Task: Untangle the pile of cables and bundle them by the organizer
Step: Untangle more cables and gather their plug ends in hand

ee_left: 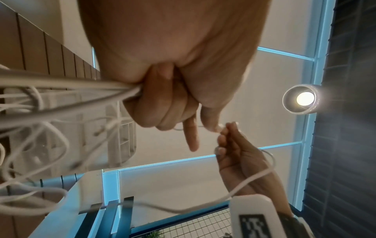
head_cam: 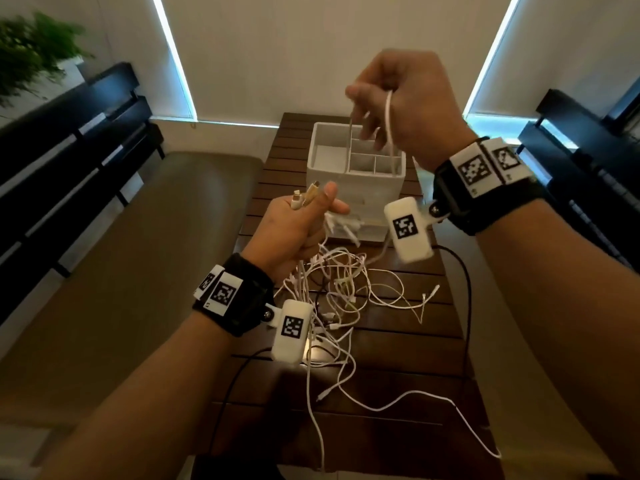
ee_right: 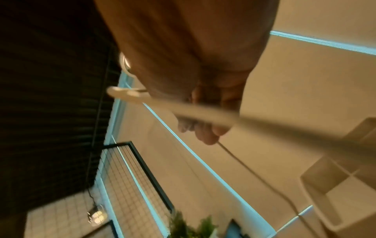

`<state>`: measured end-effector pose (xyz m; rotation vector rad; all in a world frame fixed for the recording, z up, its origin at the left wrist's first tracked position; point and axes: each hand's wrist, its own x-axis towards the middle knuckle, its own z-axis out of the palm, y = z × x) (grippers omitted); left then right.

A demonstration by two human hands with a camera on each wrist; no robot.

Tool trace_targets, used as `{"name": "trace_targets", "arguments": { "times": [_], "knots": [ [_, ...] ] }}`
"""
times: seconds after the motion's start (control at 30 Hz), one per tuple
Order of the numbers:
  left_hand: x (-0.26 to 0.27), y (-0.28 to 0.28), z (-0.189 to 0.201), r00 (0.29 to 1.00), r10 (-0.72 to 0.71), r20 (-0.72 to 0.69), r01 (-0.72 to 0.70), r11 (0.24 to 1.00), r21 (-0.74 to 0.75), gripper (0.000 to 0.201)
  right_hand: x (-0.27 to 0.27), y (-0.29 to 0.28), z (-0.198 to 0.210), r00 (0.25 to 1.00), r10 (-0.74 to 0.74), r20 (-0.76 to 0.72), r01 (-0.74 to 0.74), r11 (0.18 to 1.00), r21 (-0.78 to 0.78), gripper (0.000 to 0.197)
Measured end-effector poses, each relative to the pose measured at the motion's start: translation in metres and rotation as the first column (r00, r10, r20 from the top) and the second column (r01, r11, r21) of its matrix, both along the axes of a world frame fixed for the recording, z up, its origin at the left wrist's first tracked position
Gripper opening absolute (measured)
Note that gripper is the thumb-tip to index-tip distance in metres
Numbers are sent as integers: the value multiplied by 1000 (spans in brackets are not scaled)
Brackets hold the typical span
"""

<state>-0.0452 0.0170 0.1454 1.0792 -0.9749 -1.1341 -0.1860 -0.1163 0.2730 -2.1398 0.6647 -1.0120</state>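
A tangle of white cables lies on the dark slatted table. My left hand is raised above it and grips a bunch of cable ends, whose plugs stick out past the thumb; several strands run from the fist. My right hand is held high over the white compartmented organizer and pinches a loop of one white cable that hangs down on both sides. In the right wrist view the cable crosses blurred under the fingers.
A grey cushioned bench sits left of the table. Black slatted furniture stands at the left, more at the right. A plant is at the far left. Black cords trail from the wrist cameras.
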Motion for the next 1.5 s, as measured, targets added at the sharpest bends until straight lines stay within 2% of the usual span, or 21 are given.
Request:
{"name": "trace_targets", "arguments": {
  "times": [0.03, 0.13, 0.2, 0.27, 0.37, 0.43, 0.53, 0.63, 0.7, 0.77, 0.83, 0.9, 0.93, 0.97, 1.03, 1.07, 1.13, 1.2, 1.27, 1.37, 1.5],
  "knots": [
    [1, 0, 1, 1000, 10, -5, -10, 1000, 4, 38, -1, -1, 3, 999, 41, 13, -41, 999, -9, 19],
    [3, 0, 6, 996, 44, -73, -40, 998, 52, 40, -1, 0, 2, 989, 65, -132, -70, 997, -30, 9],
    [3, -4, 15, 988, 61, -142, -49, 995, 86, 48, -4, -2, 0, 999, 22, -34, -26, 993, -112, 7],
    [5, -9, 22, 983, 65, -169, -44, 991, 124, 55, -5, 2, -1, 997, 59, 52, -51, 988, -148, 10],
    [3, -16, 25, 974, 14, -227, 28, 984, 177, 63, -7, 11, -9, 997, 71, -16, -72, 973, -218, 12],
    [2, -23, 29, 956, -13, -294, 67, 982, 175, 68, -12, 20, -12, 994, 109, 15, -102, 963, -250, 12],
    [5, -31, 35, 920, -4, -391, 75, 983, 166, 66, -27, 49, -22, 980, 198, -4, -192, 947, -258, 9],
    [10, -38, 37, 886, -14, -464, 111, 977, 182, 65, -46, 70, -43, 975, 195, -104, -217, 934, -285, 8],
    [12, -40, 36, 871, 1, -491, 115, 972, 205, 50, -57, 79, -61, 950, 239, -203, -283, 931, -231, 6],
    [13, -43, 33, 875, 18, -484, 88, 977, 196, 37, -66, 86, -83, 884, 292, -366, -370, 914, -165, 8],
    [14, -42, 32, 889, 31, -457, 55, 983, 173, 33, -75, 89, -104, 770, 335, -543, -439, 896, -69, 16],
    [12, -37, 33, 916, 3, -402, 61, 987, 146, 34, -86, 81, -115, 717, 353, -600, -395, 916, 68, 35],
    [9, -34, 34, 935, -15, -355, 67, 989, 135, 34, -88, 75, -117, 760, 334, -557, -328, 938, 115, 43],
    [5, -32, 36, 954, -29, -299, 71, 989, 129, 33, -86, 68, -117, 843, 270, -466, -233, 963, 138, 43],
    [-4, -29, 36, 981, -56, -186, 81, 988, 129, 33, -72, 48, -117, 977, 69, -203, -14, 966, 260, 26],
    [-8, -28, 35, 989, -68, -133, 85, 988, 129, 33, -61, 42, -112, 995, -4, -97, 44, 913, 406, 19],
    [-14, -26, 29, 995, -91, -42, 96, 985, 143, 34, -42, 36, -103, 998, -65, 0, 51, 769, 637, 36],
    [-20, -22, 21, 994, -108, 16, 104, 980, 172, 33, -29, 39, -97, 996, -42, 77, -25, 706, 707, 43],
    [-26, -17, 13, 994, -104, 32, 97, 977, 189, 32, -19, 46, -94, 994, -35, 105, -45, 743, 668, 38],
    [-24, -15, 6, 999, -18, 37, 13, 991, 136, 30, -12, 53, -98, 991, -94, 91, 33, 856, 515, 32],
    [-15, -14, 18, 989, 130, 71, -133, 990, 41, 47, -10, 55, -99, 989, -104, 102, 59, 928, 368, 25]
  ]
}}
